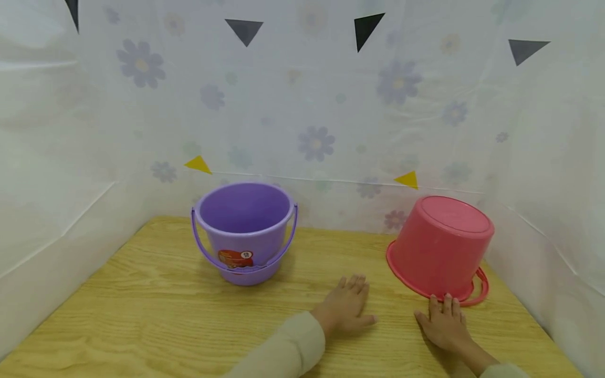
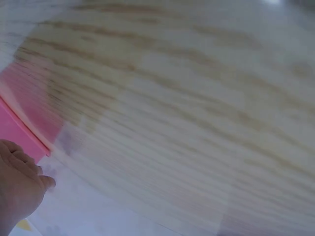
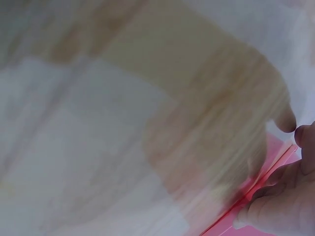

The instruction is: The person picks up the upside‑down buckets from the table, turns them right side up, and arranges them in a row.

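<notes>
A pink bucket (image 1: 444,247) stands upside down on the right side of the wooden table (image 1: 156,315), its base facing up. Its loop handle (image 1: 483,286) sticks out at the lower right by the rim. My right hand (image 1: 445,326) has its fingers extended, fingertips right at the near rim of this bucket; the pink rim (image 3: 248,192) also shows by that hand in the right wrist view. To the left of it, my left hand (image 1: 345,307) is low over the table, fingers straight and thumb spread, holding nothing. A purple bucket (image 1: 248,236) stands upright at the left, its handle hanging down in front.
White sheeting with a flower print (image 1: 316,143) hangs behind the table and along both sides. Two yellow triangles (image 1: 198,164) mark the back sheet just above the table, and dark triangles (image 1: 244,31) run higher up. Bare wood lies between the two buckets.
</notes>
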A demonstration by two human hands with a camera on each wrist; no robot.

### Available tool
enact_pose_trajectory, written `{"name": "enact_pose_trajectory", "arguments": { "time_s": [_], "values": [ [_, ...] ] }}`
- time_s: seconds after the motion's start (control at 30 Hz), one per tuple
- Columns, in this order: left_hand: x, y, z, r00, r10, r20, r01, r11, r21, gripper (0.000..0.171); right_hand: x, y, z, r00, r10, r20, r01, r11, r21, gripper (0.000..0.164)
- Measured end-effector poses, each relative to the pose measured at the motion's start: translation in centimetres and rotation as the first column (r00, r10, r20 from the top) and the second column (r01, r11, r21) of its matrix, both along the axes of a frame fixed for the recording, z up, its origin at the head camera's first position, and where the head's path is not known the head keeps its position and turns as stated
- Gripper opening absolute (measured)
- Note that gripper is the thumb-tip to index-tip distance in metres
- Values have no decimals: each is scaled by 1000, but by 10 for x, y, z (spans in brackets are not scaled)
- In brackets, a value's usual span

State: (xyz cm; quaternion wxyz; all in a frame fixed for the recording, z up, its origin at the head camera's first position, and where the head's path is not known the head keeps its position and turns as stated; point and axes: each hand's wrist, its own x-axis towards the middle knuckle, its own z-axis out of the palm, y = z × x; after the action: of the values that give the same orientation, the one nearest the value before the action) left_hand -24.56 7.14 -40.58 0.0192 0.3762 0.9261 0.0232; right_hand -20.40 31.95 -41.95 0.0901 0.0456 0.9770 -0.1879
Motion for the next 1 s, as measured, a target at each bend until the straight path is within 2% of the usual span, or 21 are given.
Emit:
{"name": "enact_pose_trajectory", "arguments": {
  "time_s": [0.3,0.53,0.77,1.0],
  "values": [
    [5,7,2,1000,21,15,-21,999,-35,75,3,-9,-4,1000,20,-10,-20,1000,-13,83],
    [8,10,5,1000,-4,-16,4,998,-56,75,6,-11,-3,1000,22,-6,-23,997,-69,85],
    [9,12,3,1000,-7,-17,6,997,-80,76,11,-12,1,998,40,-43,-42,999,-31,80],
    [6,12,0,997,-68,-26,67,997,-31,73,16,-14,-4,993,66,-102,-62,997,47,75]
  ]
}}
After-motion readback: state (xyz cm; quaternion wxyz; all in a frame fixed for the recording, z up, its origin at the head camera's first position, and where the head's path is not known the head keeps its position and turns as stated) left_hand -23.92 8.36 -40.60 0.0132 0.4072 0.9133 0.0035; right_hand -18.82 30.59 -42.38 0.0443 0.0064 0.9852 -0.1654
